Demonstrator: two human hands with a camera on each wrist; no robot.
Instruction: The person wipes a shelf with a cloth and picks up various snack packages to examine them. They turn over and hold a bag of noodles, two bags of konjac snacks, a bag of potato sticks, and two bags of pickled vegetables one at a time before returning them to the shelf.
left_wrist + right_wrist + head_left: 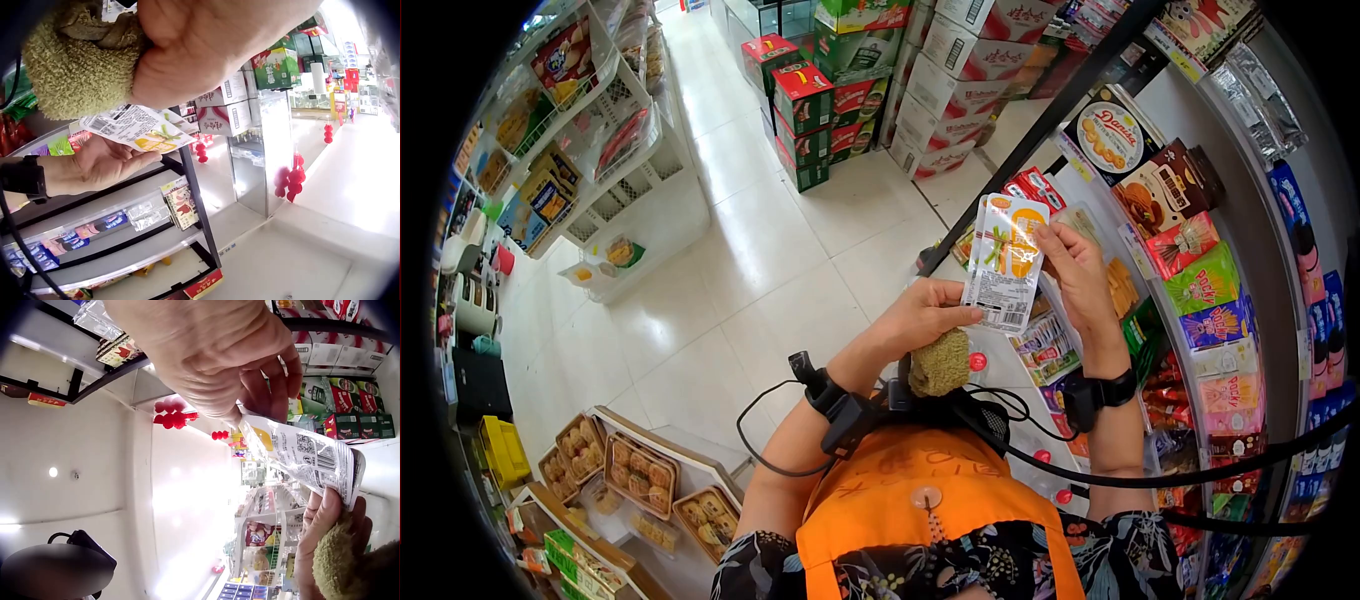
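Note:
Two overlapping flat snack packets [1006,262], white and silver with a yellow printed panel, are held upright in front of the body in the head view. My left hand [926,312] pinches their lower left edge between thumb and fingers. A bunched olive-green towelling cloth [940,366] hangs under that hand, against the palm side. At the upper right edge, my right hand [1080,272] pinches the packets with its thumb and fingers. The right wrist view shows a barcode side of the packets [306,453], with the left thumb pressed on the near end.
Right of the hands stands a curved shelf [1135,235] of snack boxes, including a round-printed cookie box [1112,135]. Stacked drink cartons [805,105] stand ahead on the tiled floor [760,270]. A white rack [645,185] and pastry trays [640,475] are at the left.

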